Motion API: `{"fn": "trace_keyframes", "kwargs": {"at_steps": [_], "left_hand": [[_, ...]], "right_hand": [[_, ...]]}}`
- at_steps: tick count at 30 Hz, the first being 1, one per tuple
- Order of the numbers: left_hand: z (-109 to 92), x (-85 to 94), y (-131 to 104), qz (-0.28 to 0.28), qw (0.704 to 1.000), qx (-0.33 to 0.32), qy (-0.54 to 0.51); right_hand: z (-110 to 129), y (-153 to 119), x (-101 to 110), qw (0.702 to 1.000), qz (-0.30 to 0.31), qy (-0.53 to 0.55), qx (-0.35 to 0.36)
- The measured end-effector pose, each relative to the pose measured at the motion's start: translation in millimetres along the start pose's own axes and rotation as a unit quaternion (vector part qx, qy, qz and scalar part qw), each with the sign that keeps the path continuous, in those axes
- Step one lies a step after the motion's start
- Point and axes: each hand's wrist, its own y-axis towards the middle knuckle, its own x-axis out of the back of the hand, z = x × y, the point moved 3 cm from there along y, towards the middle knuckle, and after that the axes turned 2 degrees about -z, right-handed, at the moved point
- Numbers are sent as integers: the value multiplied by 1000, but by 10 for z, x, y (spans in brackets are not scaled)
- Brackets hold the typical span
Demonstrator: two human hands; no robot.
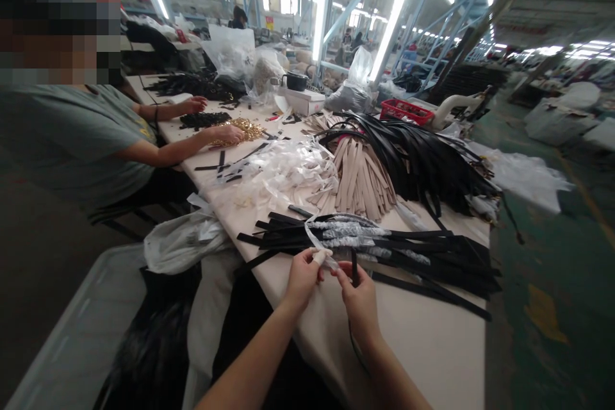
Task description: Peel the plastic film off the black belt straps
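Over the table, left hand grip pinching clear wrapper, right hand grip clamped on black strap

On the worktop: strap bundle just beyond both hands, tan strips behind it, ribbon heap to their left, strap pile to their right, red basket farther back.

Count, head view: one tabletop. Two own hands: left hand, right hand. One black strap held. One co-worker, two hands visible. One red basket. One black pot. Black straps, tan strips: too many to count.
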Motion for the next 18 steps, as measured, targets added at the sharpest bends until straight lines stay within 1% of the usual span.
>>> {"fn": "trace_keyframes", "kwargs": {"at_steps": [3, 8, 10, 14, 16, 18], "left_hand": [[20, 15, 0, -2, 1000, -7, -15], [60, 2, -6, 2, 999, -3, -35], [72, -9, -23, 17, 999, 8, -40], [96, -28, -73, 69, 997, 33, -33], [106, -23, -88, 78, 996, 31, -29], [118, -10, -88, 73, 997, 21, -28]], "right_hand": [[-27, -15, 66, 1000, -3, -29, 4], [-22, -28, 74, 999, 6, -45, 9], [-27, -37, 64, 999, 6, -39, 4], [-65, -51, 32, 1000, 18, -9, -22], [-93, -55, 17, 999, 26, 8, -37], [-124, -58, 6, 998, 37, 25, -52]]}}
